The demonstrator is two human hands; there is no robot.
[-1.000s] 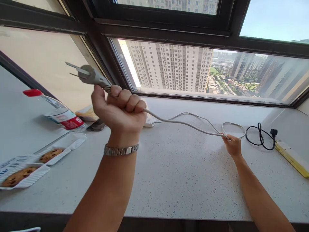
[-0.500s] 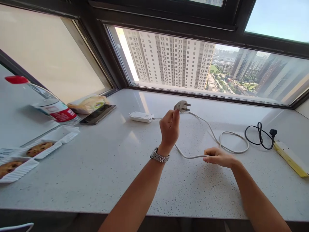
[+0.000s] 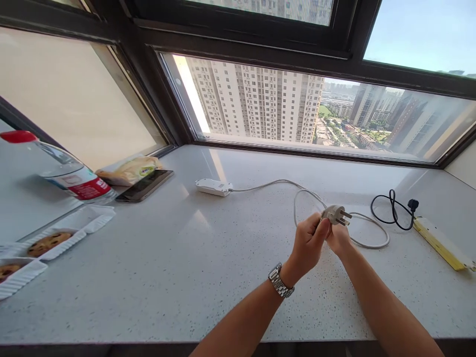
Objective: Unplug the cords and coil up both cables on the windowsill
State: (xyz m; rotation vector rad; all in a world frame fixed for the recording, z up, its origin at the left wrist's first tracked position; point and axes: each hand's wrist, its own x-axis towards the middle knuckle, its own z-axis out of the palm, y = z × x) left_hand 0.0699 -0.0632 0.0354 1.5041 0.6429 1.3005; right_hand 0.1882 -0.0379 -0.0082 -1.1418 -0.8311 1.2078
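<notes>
Plug of beige plastic (image 3: pixel 330 215), metal prongs (image 3: pixel 346 214) facing right — I have the left hand (image 3: pixel 307 242) closed around it above the speckled white counter (image 3: pixel 156 277). The right hand (image 3: pixel 339 240) is just beside, partly hidden; I cannot tell what its fingers grip. A thin off-white cord (image 3: pixel 267 183) joins an oblong white plastic block (image 3: pixel 213 187).
</notes>
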